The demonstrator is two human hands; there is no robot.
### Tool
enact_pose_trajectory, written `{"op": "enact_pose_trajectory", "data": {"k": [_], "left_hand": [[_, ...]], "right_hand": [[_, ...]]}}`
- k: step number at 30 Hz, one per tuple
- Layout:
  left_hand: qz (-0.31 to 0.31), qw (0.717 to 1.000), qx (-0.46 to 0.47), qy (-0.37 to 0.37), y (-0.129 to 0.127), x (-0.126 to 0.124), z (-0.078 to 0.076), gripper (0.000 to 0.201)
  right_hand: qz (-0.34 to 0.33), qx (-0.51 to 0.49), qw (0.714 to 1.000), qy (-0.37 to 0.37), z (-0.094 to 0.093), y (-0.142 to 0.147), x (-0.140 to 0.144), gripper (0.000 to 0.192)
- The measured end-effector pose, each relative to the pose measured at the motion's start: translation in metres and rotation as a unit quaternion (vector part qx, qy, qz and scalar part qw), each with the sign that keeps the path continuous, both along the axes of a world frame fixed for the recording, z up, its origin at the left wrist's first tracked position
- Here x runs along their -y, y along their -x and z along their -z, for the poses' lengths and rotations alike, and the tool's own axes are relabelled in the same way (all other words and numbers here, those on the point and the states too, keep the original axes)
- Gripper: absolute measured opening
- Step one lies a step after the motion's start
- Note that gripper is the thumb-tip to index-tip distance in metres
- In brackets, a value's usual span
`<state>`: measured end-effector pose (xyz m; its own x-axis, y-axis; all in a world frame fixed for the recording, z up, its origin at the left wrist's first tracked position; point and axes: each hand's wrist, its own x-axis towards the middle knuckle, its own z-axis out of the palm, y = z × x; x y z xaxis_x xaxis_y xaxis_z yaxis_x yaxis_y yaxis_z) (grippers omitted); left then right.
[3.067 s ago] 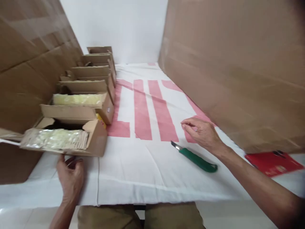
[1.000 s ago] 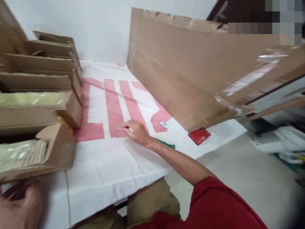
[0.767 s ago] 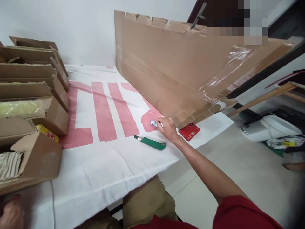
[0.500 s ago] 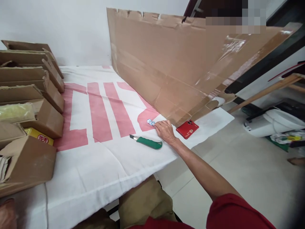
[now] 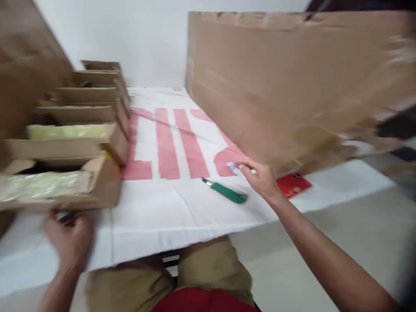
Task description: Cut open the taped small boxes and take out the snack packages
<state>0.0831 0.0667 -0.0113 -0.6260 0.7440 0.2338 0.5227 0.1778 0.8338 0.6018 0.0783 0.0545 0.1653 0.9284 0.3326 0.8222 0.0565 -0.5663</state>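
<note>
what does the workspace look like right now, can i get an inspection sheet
surface: white cloth with red stripes over the table.
job's things: small pale item at right hand's fingertips; green utility knife beside it.
clutter: red phone; row of open cardboard boxes at left.
grippers: right hand on the small item; left hand at the nearest box, blurred.
cables: nothing seen.
surroundings: large cardboard sheet, white wall.

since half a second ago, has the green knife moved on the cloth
No. The green knife lies in the same spot, just below the red patch and left of the red phone; only the camera turned.
</note>
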Motion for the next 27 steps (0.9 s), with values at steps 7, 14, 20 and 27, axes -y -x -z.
{"op": "enact_pose_trajectory", "data": {"k": [7, 14, 20, 27], "left_hand": [[-0.008, 0.998, 0.061, -0.033, 0.019, -0.003, 0.021, 0.070], [0.042, 0.985, 0.169, 0.020, 0.013, 0.003, 0.023, 0.086], [0.045, 0.987, 0.155, -0.011, -0.005, -0.006, 0.029, 0.079], [0.076, 0.982, 0.174, -0.013, -0.005, -0.026, 0.023, 0.067]], "right_hand": [[-0.317, -0.164, 0.933, 0.056, 0.052, 0.217, -0.025, 0.059], [-0.347, -0.173, 0.918, 0.085, 0.072, 0.353, -0.066, 0.107], [-0.309, -0.186, 0.932, 0.041, 0.076, 0.364, -0.080, 0.105], [-0.319, -0.197, 0.926, 0.039, 0.073, 0.357, -0.101, 0.099]]}}
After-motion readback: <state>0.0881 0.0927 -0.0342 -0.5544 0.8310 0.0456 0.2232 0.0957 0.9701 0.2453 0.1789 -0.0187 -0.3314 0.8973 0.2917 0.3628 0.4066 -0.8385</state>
